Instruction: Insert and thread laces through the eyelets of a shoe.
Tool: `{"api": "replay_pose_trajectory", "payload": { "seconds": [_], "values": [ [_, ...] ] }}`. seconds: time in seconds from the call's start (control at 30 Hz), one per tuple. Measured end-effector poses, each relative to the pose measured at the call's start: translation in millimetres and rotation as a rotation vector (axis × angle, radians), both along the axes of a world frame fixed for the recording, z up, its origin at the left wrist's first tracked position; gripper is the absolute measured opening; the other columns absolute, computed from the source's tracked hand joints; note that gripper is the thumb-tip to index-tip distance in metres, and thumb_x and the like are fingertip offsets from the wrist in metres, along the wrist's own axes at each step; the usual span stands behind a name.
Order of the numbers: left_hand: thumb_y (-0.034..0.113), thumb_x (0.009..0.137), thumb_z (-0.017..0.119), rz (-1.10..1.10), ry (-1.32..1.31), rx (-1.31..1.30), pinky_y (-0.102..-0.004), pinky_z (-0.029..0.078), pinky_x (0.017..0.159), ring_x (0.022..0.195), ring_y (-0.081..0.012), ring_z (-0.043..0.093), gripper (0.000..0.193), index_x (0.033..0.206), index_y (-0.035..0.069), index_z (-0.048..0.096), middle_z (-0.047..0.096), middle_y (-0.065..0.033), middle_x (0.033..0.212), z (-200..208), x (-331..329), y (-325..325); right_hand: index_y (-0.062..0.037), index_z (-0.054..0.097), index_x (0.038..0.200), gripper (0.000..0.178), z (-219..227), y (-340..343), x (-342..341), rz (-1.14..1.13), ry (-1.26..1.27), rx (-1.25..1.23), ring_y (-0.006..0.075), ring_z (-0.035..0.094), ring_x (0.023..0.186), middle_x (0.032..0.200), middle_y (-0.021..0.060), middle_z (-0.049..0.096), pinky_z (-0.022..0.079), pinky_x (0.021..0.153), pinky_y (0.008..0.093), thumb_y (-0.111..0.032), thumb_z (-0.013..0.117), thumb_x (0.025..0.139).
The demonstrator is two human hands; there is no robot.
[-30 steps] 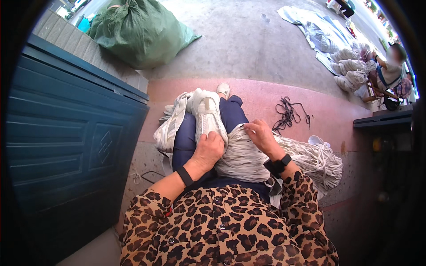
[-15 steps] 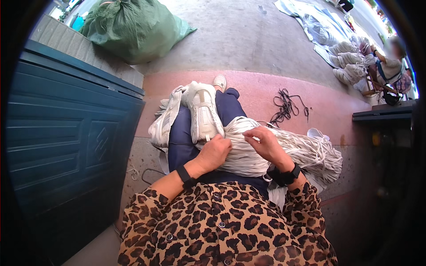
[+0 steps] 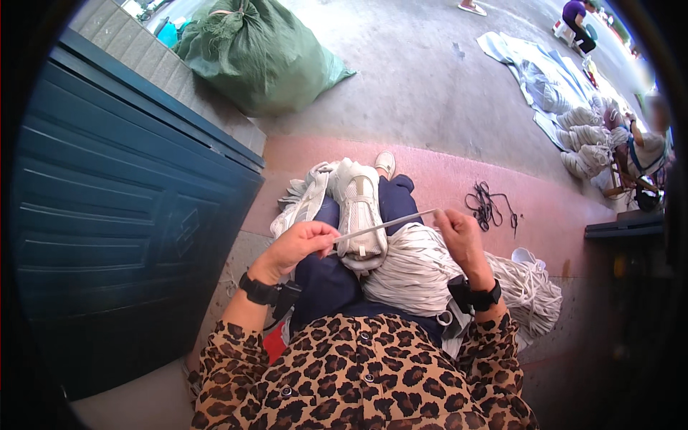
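Pale flat shoelace (image 3: 387, 226) spans the gap between both hands, roughly straight, passing above a white-and-beige mesh sneaker (image 3: 360, 195) on the lap. Left hand (image 3: 292, 247): fingers pinching one end. Right hand (image 3: 463, 242): fingers pinching the other. Thick off-white bundle of flat laces (image 3: 412, 269) lies across right thigh, just beside sneaker. Tangled black cord (image 3: 487, 208) on pink floor (image 3: 437, 161).

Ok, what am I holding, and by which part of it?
A pale lace, held by your left hand and right hand at either end of its visible stretch; its actual tips can't be made out.
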State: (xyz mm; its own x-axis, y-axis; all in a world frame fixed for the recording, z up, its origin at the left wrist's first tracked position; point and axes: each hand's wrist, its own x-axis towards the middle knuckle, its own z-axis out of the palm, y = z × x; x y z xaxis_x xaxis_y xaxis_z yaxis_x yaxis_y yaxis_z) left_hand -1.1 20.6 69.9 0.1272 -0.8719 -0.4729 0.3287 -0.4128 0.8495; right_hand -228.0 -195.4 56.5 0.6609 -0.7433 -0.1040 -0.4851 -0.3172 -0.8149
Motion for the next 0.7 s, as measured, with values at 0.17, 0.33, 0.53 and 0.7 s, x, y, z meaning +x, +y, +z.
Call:
{"api": "replay_pose_trajectory", "payload": {
  "seconds": [0.17,0.33,0.53,0.7],
  "values": [
    [0.010,0.087,0.054,0.062,0.037,0.049,-0.0192,0.041,0.060,0.064,-0.0066,0.050,0.015,0.095,-0.002,0.058,0.055,-0.0004,0.072,-17,4,13,0.0000,0.059,0.070,0.028,-19,-26,-25,-0.088,0.282,-0.241,0.0334,0.056,0.061,0.063,0.0180,0.055,0.041,0.053,0.0418,-0.025,0.055,0.082],
    [0.012,0.087,0.055,-0.022,-0.027,0.126,-0.0181,0.041,0.050,0.060,-0.0063,0.053,0.013,0.092,0.000,0.059,0.057,-0.0012,0.071,-38,-24,-22,-0.0013,0.053,0.105,0.036,-30,13,2,0.262,-0.075,-0.533,0.0346,0.055,0.086,0.096,0.0204,0.055,0.045,0.075,0.0418,0.002,0.054,0.069],
    [0.015,0.086,0.056,0.073,0.028,0.138,-0.0174,0.042,0.049,0.053,-0.0067,0.053,0.014,0.089,0.002,0.059,0.058,-0.0010,0.066,-40,-42,-45,0.0029,0.052,0.110,0.029,-37,71,59,0.346,-0.195,0.539,0.0349,0.060,0.081,0.085,0.0245,0.059,0.046,0.069,0.0366,-0.017,0.045,0.090],
    [0.022,0.089,0.053,0.378,0.161,0.184,-0.0169,0.038,0.043,0.050,-0.0062,0.052,0.017,0.084,0.005,0.054,0.056,-0.0014,0.063,-45,-21,-45,0.0000,0.060,0.095,0.024,-47,54,75,0.432,-0.097,0.280,0.0368,0.059,0.078,0.083,0.0230,0.060,0.046,0.066,0.0373,-0.020,0.049,0.087]
  ]
}}
